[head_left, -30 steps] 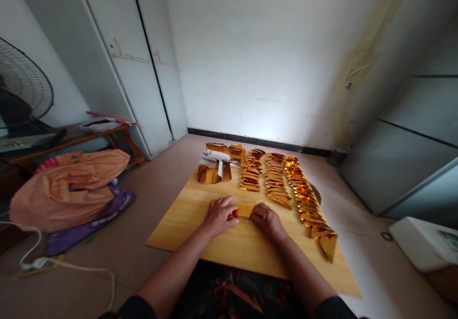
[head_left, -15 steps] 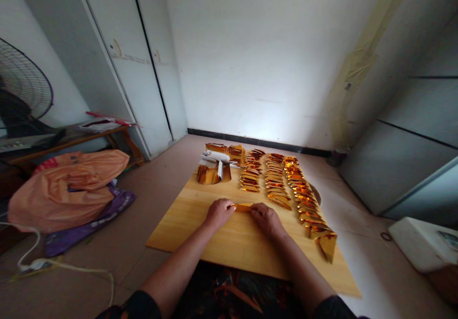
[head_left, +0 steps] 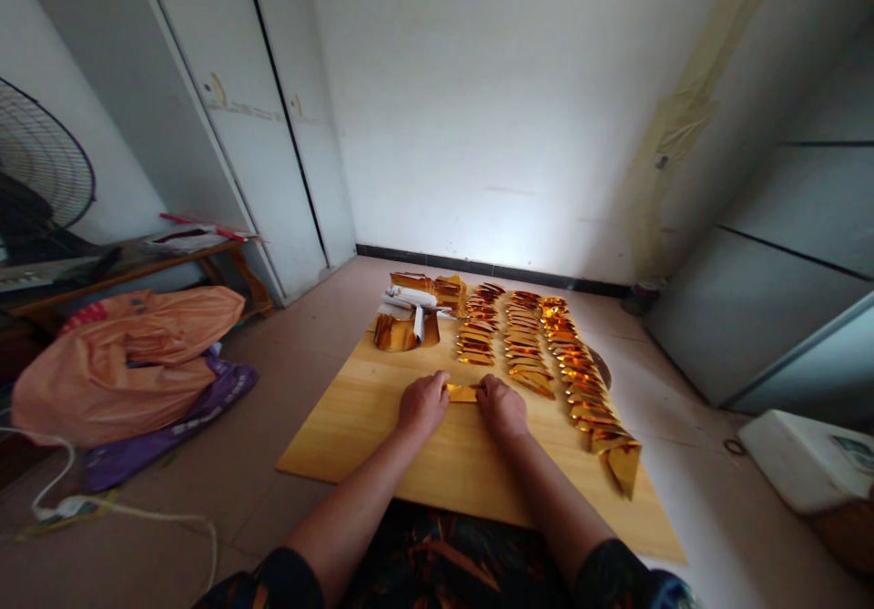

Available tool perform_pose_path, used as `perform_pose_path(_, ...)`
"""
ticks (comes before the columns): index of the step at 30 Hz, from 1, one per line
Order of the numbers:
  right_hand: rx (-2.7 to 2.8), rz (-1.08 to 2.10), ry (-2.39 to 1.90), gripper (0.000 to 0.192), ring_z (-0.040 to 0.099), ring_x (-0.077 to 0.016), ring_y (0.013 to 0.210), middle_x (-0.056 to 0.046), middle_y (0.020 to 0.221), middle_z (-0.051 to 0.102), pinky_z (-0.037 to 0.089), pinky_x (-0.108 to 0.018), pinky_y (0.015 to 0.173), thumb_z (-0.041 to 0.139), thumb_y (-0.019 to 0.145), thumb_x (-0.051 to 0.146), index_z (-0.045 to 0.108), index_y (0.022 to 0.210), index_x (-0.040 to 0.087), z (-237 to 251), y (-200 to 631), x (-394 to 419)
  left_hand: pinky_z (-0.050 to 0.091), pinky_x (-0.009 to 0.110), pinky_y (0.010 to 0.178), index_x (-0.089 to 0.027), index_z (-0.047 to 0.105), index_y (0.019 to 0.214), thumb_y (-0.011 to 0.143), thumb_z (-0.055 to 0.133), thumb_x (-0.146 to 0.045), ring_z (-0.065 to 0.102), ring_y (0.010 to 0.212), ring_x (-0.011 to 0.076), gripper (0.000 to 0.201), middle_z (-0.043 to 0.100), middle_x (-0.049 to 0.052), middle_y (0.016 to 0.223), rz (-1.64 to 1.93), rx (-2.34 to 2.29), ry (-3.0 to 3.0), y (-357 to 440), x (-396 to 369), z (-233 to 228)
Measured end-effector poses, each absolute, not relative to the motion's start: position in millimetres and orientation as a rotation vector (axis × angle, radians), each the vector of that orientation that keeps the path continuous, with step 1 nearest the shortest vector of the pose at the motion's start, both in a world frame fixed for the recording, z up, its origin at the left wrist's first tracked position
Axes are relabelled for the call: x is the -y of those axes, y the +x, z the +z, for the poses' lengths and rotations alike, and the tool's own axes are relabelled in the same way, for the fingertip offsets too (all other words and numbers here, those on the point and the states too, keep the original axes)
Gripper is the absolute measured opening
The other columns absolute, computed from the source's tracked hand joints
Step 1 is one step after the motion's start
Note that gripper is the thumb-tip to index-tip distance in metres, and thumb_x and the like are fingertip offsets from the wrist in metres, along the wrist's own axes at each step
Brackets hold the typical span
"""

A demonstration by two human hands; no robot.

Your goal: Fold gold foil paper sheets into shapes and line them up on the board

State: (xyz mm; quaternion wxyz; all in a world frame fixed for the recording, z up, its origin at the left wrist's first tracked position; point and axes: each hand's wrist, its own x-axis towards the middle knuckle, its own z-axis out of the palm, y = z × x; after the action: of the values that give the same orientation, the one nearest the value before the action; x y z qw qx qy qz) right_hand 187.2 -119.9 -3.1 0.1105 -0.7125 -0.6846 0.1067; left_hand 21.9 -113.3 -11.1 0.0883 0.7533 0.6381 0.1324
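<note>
A small folded piece of gold foil paper [head_left: 462, 394] is stretched between my two hands, low over the wooden board [head_left: 355, 431]. My left hand [head_left: 424, 404] pinches its left end, and my right hand [head_left: 503, 403] pinches the right end. Fingers cover both ends of the paper. Beyond the hands lie rows of folded gold foil pieces [head_left: 529, 340], overlapping one another. The rightmost row [head_left: 591, 390] runs down toward the near right, ending in a larger pointed piece. Loose gold sheets [head_left: 396, 333] lie at the back left beside a white roll or wrapper [head_left: 410, 298].
On the left floor are an orange bag [head_left: 123, 345] and a purple bag [head_left: 170, 418], with a white cable [head_left: 157, 516] nearby. A fan [head_left: 41, 163] stands on a low wooden bench. Cabinets [head_left: 225, 117] rise behind. A white box [head_left: 809, 459] sits at right.
Both hands have turned slightly and closed in on the gold paper, which now shows a brighter, flatter face between them. The rows of folded pieces look the same.
</note>
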Motion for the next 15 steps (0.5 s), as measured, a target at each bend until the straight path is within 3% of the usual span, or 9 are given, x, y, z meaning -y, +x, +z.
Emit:
perform_pose_path(9, 2.036, 0.236, -2.129, 0.018, 0.063, -0.0159, 0.08, -0.004, 0.092, 0.067, 0.035, -0.024, 0.06, 0.041, 0.091, 0.029, 0.057, 0.094, 0.022, -7.1, 184.6, 117.7, 0.042, 0.027, 0.078, -0.027, 0.053, 0.112, 0.089, 0.047, -0.022, 0.058, 0.093, 0.018, 0.024, 0.065, 0.004, 0.097, 0.334, -1.934, 2.292, 24.8, 114.0, -11.9)
perform_pose_path(15, 2.088, 0.129, -2.023, 0.015, 0.061, -0.0117, 0.074, -0.003, 0.098, 0.061, 0.033, -0.022, 0.056, 0.043, 0.09, 0.025, 0.055, 0.099, 0.024, -11.3, 183.0, 122.4, 0.039, 0.031, 0.079, -0.024, 0.062, 0.09, 0.088, 0.046, -0.023, 0.052, 0.096, 0.0216, 0.016, 0.059, 0.007, 0.096, 0.45, -1.871, 2.414, 24.3, 120.0, -7.5)
